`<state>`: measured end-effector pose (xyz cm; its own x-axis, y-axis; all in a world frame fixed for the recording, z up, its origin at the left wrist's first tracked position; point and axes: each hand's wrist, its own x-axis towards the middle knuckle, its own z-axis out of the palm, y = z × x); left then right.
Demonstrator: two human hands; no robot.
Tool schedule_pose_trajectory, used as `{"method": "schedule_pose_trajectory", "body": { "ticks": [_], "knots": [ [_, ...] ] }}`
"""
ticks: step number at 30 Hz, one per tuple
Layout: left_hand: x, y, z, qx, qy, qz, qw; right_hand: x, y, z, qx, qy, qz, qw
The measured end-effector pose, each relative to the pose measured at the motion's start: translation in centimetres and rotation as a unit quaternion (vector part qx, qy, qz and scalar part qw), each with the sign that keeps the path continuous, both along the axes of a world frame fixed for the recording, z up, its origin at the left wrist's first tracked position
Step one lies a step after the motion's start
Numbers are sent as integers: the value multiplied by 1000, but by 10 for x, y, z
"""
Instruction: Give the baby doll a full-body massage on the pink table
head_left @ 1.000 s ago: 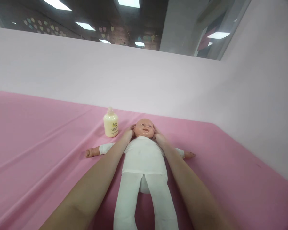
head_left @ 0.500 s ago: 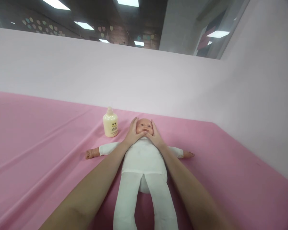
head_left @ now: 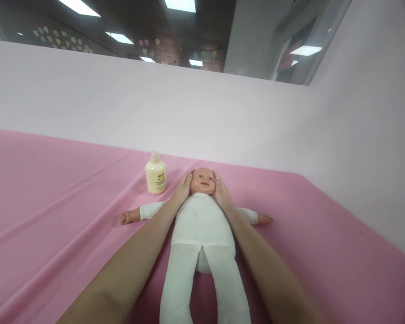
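A baby doll lies on its back, its head towards the wall and its cloth arms spread wide. Flat along the left side of the doll's head rests my left hand, fingers stretched out towards the crown. My right hand lies the same way against the right side, palm turned inward. Both thumbs are off the face, which shows fully between my hands. Neither hand wraps round anything.
A pale yellow pump bottle stands left of the doll's head. Pink cloth with folds at the left covers the surface. A white wall rises behind, with a window above it.
My thumbs have moved from the doll's mouth and chin outward to the sides of its head. My hands have slid apart over the cheeks. The doll's body and the bottle stay put.
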<state>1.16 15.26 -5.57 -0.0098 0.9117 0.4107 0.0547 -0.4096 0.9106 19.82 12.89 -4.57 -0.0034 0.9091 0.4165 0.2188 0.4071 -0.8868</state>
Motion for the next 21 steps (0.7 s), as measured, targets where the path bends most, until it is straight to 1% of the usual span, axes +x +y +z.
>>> {"method": "schedule_pose_trajectory", "body": {
  "ticks": [2, 4, 5, 7, 12, 15, 18, 21],
  "knots": [
    [-2, 7, -5, -17, 23, 60, 998, 1, 2, -1, -17, -22, -24, 999],
    [-5, 11, -10, -2, 61, 114, 992, 3, 3, 0, -50, -62, -32, 996],
    [-6, 12, -12, 10, 73, 132, 988, 4, 3, 0, -65, -79, -37, 994],
    [-9, 13, -16, 27, 87, 150, 985, 4, 2, 1, -83, -96, -43, 991],
    [-11, 10, -19, 17, 136, 146, 980, 5, 1, 3, -86, -101, -40, 990],
    [-12, 11, -19, -2, 171, 129, 977, 6, -2, 3, -96, -96, -19, 991],
    [-13, 14, -19, -22, 194, 111, 974, 4, -3, 4, -101, -62, 12, 993],
    [-15, 18, -20, -42, 189, 71, 978, -5, 0, 6, -105, -23, 22, 994]
  ]
}}
